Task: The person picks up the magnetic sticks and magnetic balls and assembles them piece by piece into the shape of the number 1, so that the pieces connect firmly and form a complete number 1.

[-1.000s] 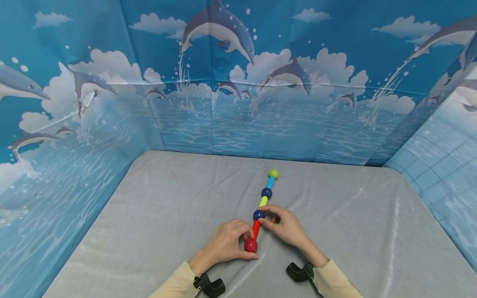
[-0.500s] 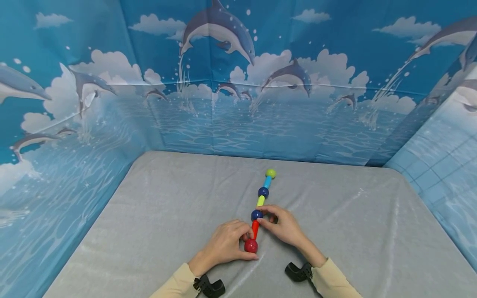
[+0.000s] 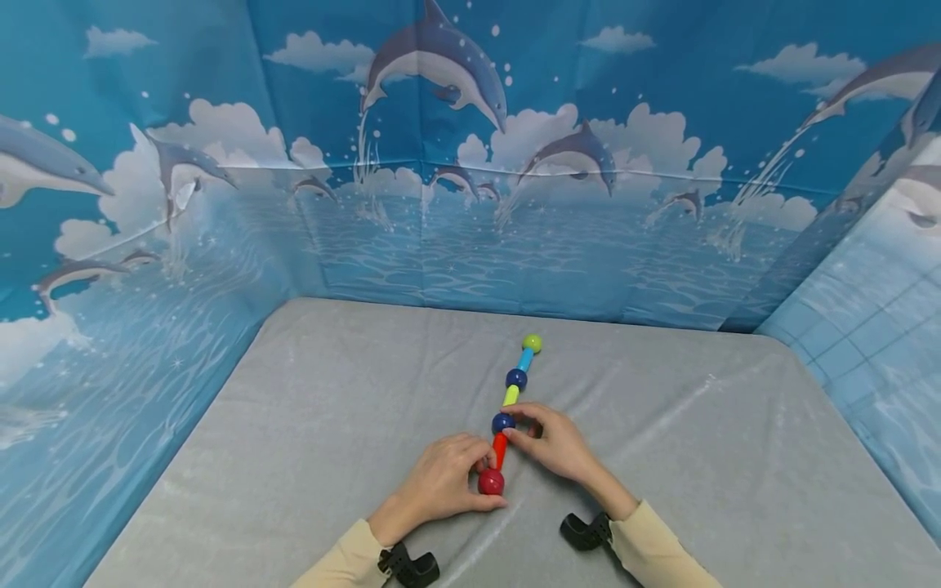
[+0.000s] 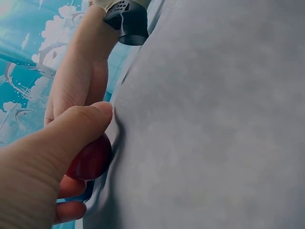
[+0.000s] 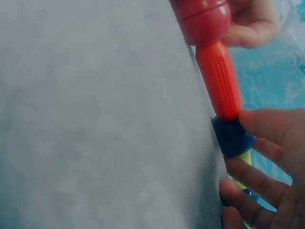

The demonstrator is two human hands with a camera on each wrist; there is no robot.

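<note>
A chain of coloured balls and rods lies on the grey cloth, running away from me. Nearest is a red ball (image 3: 491,482), joined by a red rod (image 5: 219,81) to a dark blue ball (image 3: 503,423). Beyond it come a yellow-green rod (image 3: 510,396), a second dark blue ball (image 3: 517,379), a light blue rod (image 3: 525,359) and a green ball (image 3: 532,344) at the far end. My left hand (image 3: 448,478) holds the red ball between thumb and fingers. With thumb and fingertips my right hand (image 3: 555,443) pinches the nearer dark blue ball.
The grey cloth (image 3: 331,392) covers the table around the chain. A blue curtain (image 3: 470,229) printed with dolphins stands behind the table and along both sides. Each wrist wears a black camera mount, the left mount (image 3: 409,566) and the right mount (image 3: 586,532).
The far end of the chain has swung a little to the left, and the nearer dark blue ball has shifted left with my right hand. Both hands keep their holds.
</note>
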